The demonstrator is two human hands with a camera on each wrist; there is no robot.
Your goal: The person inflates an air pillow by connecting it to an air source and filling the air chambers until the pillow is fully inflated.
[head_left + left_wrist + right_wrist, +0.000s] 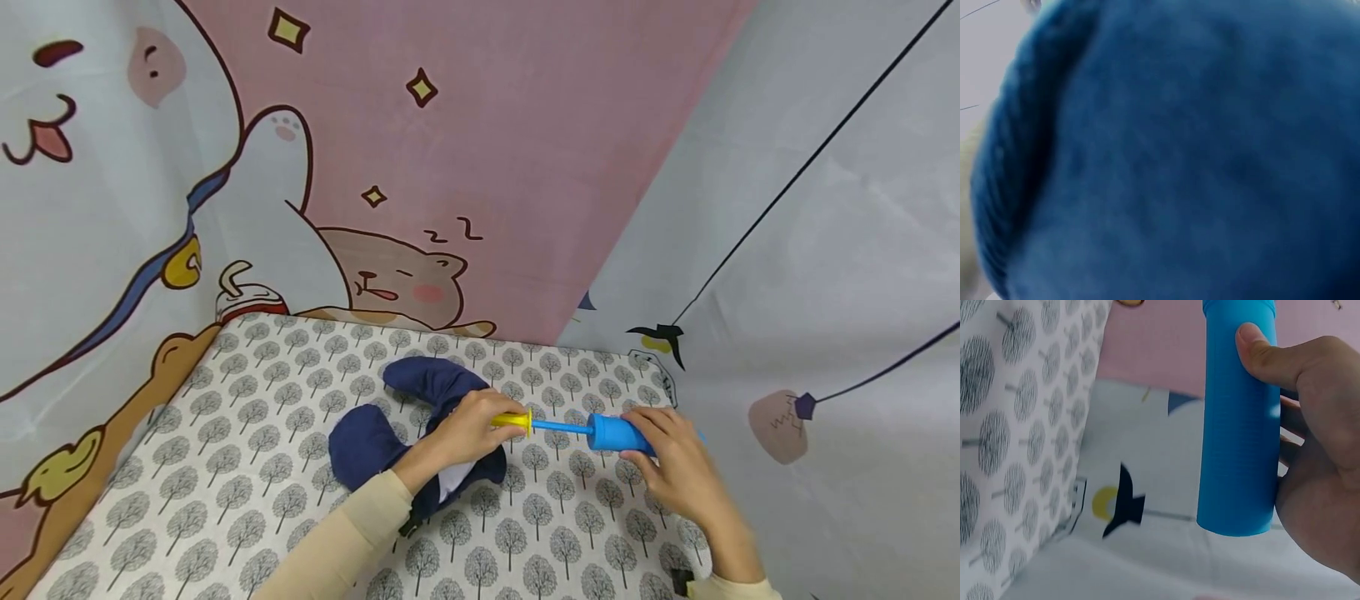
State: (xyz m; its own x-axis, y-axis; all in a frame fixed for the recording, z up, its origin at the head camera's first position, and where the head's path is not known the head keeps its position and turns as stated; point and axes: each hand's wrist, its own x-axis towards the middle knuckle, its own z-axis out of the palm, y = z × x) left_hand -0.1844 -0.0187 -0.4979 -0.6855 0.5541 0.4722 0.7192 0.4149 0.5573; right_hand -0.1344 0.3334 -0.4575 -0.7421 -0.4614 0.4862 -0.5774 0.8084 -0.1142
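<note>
A blue hand pump (617, 432) is held sideways above the table, its thin blue rod (561, 427) drawn out of the barrel. My left hand (468, 429) grips the yellow handle (512, 419) at the rod's left end. Around the barrel curl the fingers and thumb of my right hand (675, 462); in the right wrist view the thumb presses along the blue barrel (1239, 437). Below my left hand and forearm lies a navy curved cushion (367, 446), like a neck pillow, partly hidden by them. Blurred navy fabric (1179, 156) fills most of the left wrist view.
The table (247, 475) wears a white cloth printed with grey trees. Behind it hangs a pink and white curtain (525, 167) with cartoon animals, meeting the table's back and right edges. A small black object (681, 581) shows beside the right sleeve.
</note>
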